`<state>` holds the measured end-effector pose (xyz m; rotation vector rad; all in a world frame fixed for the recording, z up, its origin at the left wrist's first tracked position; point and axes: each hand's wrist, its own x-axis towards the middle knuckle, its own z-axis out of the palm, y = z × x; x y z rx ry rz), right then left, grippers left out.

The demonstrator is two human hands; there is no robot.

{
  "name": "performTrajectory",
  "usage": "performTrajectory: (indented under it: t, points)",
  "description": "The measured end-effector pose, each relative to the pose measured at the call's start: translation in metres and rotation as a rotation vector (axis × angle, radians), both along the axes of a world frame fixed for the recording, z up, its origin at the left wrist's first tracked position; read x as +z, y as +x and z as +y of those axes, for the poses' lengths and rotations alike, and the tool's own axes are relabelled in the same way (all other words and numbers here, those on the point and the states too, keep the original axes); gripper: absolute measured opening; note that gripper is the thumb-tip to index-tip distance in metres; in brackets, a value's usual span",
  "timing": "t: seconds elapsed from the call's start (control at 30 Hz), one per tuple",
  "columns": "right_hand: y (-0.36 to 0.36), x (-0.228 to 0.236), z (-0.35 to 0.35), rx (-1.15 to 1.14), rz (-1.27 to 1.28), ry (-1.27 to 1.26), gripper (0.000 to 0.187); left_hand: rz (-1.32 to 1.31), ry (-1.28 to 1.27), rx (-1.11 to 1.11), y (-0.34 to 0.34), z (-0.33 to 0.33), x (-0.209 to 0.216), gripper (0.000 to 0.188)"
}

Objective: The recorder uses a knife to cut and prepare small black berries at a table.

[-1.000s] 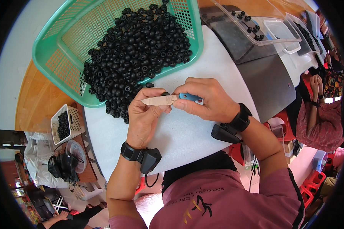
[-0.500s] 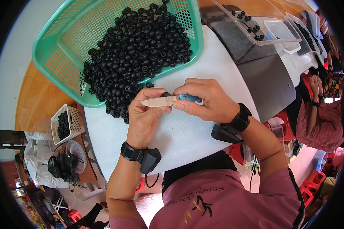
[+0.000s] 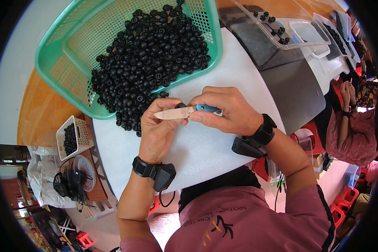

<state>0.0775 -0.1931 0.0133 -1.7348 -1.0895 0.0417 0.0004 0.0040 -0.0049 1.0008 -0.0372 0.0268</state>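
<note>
My right hand (image 3: 227,108) is closed round the blue handle of a small knife (image 3: 174,113), whose blade points left across the fingers of my left hand. Between thumb and fingers my left hand (image 3: 157,126) pinches a small round black rubber part (image 3: 181,106), mostly hidden behind the blade and fingertips. Both hands meet above the white table mat. Just beyond them, a heap of similar black parts (image 3: 151,54) fills a tipped green plastic basket (image 3: 218,46) and spills over its near rim onto the mat.
The white mat (image 3: 206,145) lies under my hands. At left stands a white basket (image 3: 85,132) with black parts, beside a coil of black cables (image 3: 69,180). Clear plastic boxes (image 3: 298,42) with black pieces stand at far right. Another person's hands (image 3: 347,94) show at the right edge.
Hardly anything differs. Both hands keep their grip, and the knife blade has shifted very slightly against the black part.
</note>
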Motion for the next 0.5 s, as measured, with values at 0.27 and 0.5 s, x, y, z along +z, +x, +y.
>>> performTrajectory:
  t: [0.27, 0.5]
  points:
    - [0.007, -0.011, -0.002, -0.099, 0.209, 0.001, 0.022, -0.030, -0.075, -0.094, -0.004, -0.001, 0.001, 0.022]
    - [0.001, -0.010, 0.007, 0.003, 0.393, 0.146, 0.024, 0.022, 0.032, -0.049, -0.001, -0.006, 0.002, 0.020]
